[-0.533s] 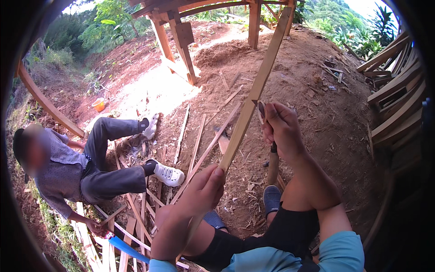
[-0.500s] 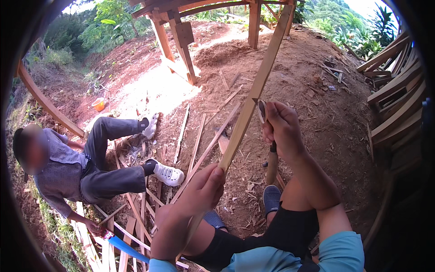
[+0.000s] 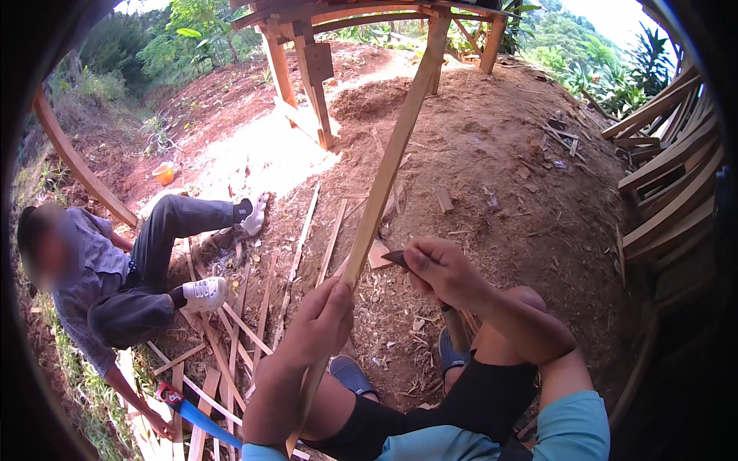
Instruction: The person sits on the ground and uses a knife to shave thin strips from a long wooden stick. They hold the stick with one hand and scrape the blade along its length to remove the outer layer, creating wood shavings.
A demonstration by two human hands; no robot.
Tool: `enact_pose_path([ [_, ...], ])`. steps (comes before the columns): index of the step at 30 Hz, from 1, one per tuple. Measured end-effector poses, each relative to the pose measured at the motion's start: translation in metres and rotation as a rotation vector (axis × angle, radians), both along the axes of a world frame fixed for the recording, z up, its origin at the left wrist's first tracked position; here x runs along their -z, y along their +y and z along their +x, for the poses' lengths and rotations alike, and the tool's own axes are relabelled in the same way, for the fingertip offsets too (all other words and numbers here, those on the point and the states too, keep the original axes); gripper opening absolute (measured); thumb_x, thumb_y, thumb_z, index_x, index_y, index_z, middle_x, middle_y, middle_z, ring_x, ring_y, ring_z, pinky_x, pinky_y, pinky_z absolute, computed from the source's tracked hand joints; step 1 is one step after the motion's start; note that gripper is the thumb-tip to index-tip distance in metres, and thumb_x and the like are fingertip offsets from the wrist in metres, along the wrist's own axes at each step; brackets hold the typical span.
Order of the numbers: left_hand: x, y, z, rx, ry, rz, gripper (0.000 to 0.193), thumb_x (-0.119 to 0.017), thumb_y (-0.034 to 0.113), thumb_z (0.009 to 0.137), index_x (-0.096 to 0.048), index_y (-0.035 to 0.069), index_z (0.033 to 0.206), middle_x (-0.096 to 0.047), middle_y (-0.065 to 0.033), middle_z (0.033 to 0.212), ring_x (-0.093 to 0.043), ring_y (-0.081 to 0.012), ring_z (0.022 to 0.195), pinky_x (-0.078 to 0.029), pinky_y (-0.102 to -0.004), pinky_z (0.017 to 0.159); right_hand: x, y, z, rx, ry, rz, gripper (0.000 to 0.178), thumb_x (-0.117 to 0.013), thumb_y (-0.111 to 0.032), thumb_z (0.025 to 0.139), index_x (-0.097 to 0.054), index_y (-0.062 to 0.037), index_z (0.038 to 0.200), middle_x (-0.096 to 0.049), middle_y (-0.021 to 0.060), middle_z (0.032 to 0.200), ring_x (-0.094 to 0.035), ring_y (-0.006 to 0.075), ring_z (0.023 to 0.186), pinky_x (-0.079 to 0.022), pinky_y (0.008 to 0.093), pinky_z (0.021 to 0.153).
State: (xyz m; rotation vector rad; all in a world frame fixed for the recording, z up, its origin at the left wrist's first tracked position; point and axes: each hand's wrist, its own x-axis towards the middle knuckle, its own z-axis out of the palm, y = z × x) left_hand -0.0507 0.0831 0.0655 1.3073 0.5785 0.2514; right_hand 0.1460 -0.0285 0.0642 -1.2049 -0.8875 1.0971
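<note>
My left hand [image 3: 321,315] is closed round the lower part of a long, pale wooden strip [image 3: 388,165], which slants up and away from me. The strip's near end passes below, beside my left forearm. In my right hand [image 3: 444,269] is a knife with a dark pointed blade [image 3: 395,259], held close behind the tip. Its wooden handle [image 3: 455,329] sticks out under the hand, toward my right knee. The blade tip is to the right of the strip and looks apart from it.
At left sits another person [image 3: 131,269], one hand beside a blue saw [image 3: 201,421] with a red handle. Loose wooden offcuts [image 3: 231,338] litter the ground. A timber frame [image 3: 315,84] stands ahead; stacked boards [image 3: 669,177] lie at right. An orange bucket [image 3: 164,173] is farther off.
My right hand and the knife have come down toward me, off the strip. The strip has swung slightly left. The other person's foot has drawn back, and their hand has moved from the saw handle.
</note>
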Motion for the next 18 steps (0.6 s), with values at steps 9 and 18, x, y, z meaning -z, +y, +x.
enact_pose_path([
  [9,-0.007,0.001,-0.007,0.056,-0.022,-0.023,0.031,-0.036,0.033,0.100,-0.043,0.009,0.081,-0.034,0.0037,0.051,-0.032,-0.0069,0.035,-0.027,-0.0229,0.032,0.007,0.001,0.035,-0.009,-0.362,0.290,0.036,-0.057,-0.016,0.091,-0.027,-0.0111,0.110,-0.052,0.0141,0.106,-0.052,0.0056,0.065,-0.044,0.0190,0.050],
  [18,-0.001,0.008,-0.015,0.183,-0.107,-0.334,0.032,-0.035,0.035,0.099,-0.044,0.009,0.084,-0.033,0.0035,0.049,-0.029,-0.0055,0.034,-0.025,-0.0222,0.029,-0.006,0.002,0.063,0.228,-0.878,0.517,0.021,-0.038,-0.026,0.099,-0.044,-0.0073,0.106,-0.055,0.0081,0.098,-0.055,0.0065,0.065,-0.048,0.0207,0.050],
])
